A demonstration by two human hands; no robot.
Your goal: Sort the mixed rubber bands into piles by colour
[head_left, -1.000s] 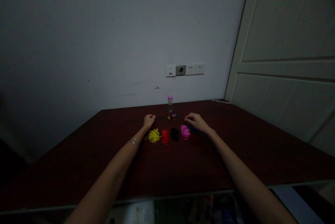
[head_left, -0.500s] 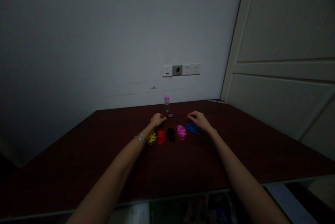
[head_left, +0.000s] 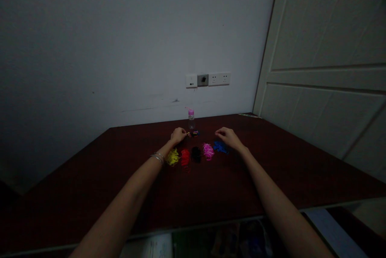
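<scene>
My left hand (head_left: pixel 179 134) is closed in a pinch at the left edge of a small mixed-colour heap of bands (head_left: pixel 195 133). Whatever its fingertips hold is too small to name. Beyond the blue pile of thin bands (head_left: pixel 221 147), my right hand (head_left: pixel 226 135) has its fingertips pressed together; I cannot make out anything between them. Nearer to me, in a row, lie a yellow pile (head_left: pixel 173 157) beside my left wrist, a red pile (head_left: pixel 185 158), a black pile (head_left: pixel 196 154) and a pink pile (head_left: pixel 208 151), all of similar thin strands.
Behind the mixed heap stands a small clear bottle with a pink cap (head_left: pixel 191 119). The dark red table (head_left: pixel 211 193) reaches back to a wall with sockets (head_left: pixel 219 78). A pale panelled door (head_left: pixel 325 77) flanks the right side. Items sit in an open space below the table's front edge.
My left hand has drawn slightly left, away from the mixed heap, uncovering more of the yellow pile. My right hand holds nearly the same pose. The view has shifted a little.
</scene>
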